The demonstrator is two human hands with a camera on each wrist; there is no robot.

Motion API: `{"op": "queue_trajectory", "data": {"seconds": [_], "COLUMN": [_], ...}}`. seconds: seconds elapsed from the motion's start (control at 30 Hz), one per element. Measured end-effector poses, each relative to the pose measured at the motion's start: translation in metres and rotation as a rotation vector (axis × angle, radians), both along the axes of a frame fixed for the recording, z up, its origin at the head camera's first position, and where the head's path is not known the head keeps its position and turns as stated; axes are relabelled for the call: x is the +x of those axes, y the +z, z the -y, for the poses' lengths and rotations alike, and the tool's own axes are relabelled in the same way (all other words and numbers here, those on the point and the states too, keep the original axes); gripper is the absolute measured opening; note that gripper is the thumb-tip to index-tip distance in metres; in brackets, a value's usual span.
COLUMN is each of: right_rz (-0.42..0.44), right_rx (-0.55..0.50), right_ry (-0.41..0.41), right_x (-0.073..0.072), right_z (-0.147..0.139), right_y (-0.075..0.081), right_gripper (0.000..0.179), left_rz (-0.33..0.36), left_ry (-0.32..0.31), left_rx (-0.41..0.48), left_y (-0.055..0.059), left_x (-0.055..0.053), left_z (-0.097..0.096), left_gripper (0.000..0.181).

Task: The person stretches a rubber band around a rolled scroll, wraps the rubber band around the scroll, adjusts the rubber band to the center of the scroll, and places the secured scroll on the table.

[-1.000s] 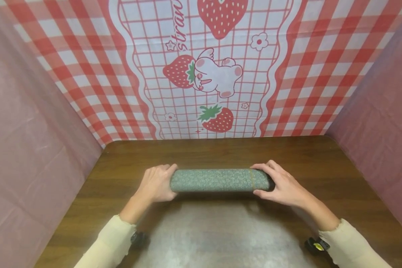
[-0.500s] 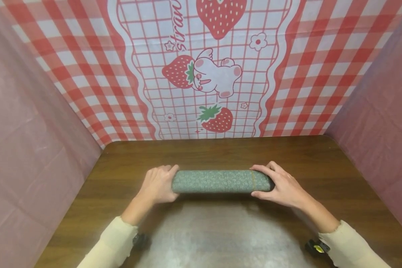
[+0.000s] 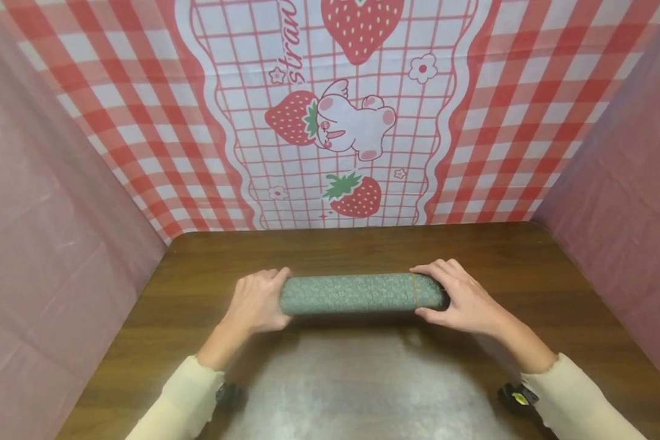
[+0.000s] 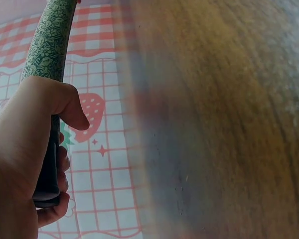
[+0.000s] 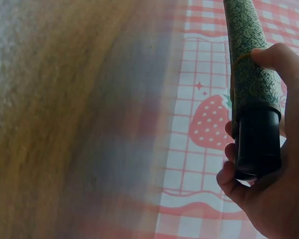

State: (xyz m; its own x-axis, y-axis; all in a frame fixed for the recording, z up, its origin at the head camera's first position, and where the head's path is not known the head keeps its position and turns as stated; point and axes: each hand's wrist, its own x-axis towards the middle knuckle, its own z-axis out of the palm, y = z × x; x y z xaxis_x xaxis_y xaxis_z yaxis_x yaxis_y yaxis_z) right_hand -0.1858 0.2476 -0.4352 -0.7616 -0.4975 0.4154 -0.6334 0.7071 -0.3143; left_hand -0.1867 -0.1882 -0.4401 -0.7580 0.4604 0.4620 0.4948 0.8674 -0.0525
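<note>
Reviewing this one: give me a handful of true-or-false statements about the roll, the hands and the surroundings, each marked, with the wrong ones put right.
1. The left hand grips one end of the green patterned roll. True.
2. The right hand holds nothing. False: it grips the roll's other end.
3. The thin yellowish band is nearer the left hand. False: it is nearer the right hand.
4. In the wrist views, the roll shows a black section at each end. True.
5. The sleeves are dark blue. False: they are cream.
6. The checked cloth behind the table bears printed strawberries. True.
</note>
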Motion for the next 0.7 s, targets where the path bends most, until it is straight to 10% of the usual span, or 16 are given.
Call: {"op": "queue_trajectory", "data": {"seconds": [0.7], "right_rz": [-0.025], "right_rx": [-0.008], "right_ry": [-0.034], "right_x": [0.0042], "right_z": [0.0042], "right_y": [-0.0061], "right_gripper": [0.077], "left_rz": [-0.019], "left_ry": [-0.014], "left_rx": [-0.034], "left_y": [-0.0002], "left_x": [0.0007], "left_z": [-0.0011], "left_gripper": [0.063]}}
